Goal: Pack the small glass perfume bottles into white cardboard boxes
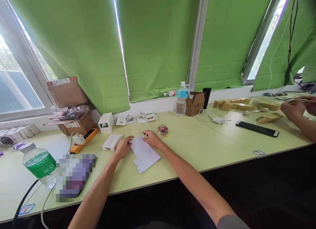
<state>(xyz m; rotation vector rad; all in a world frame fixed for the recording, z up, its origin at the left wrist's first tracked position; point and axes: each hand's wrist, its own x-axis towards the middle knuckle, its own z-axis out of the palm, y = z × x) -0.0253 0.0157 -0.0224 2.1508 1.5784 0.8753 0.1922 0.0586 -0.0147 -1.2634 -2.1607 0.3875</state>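
Observation:
A white card sheet (146, 155) with a notched flap lies on the pale green table in front of me. My left hand (123, 146) is at its far left corner, fingers curved and a gap between thumb and forefinger. At the far right corner, my right hand (151, 139) has its thumb and bent fingers around the sheet's edge. Just beyond that hand stands a small round glass bottle (162, 129) with reddish contents, and a gold cap (166, 135) is in front of it. A white box (112, 142) lies left of my left hand.
Small white boxes (106, 123) stand behind. Cartons (76, 122), an orange power strip (85, 140) and a green-labelled bottle (40, 165) are left. A large water bottle (181, 99) and carton (195, 104) stand right, before a black phone (257, 129) and another person's hands (295, 108).

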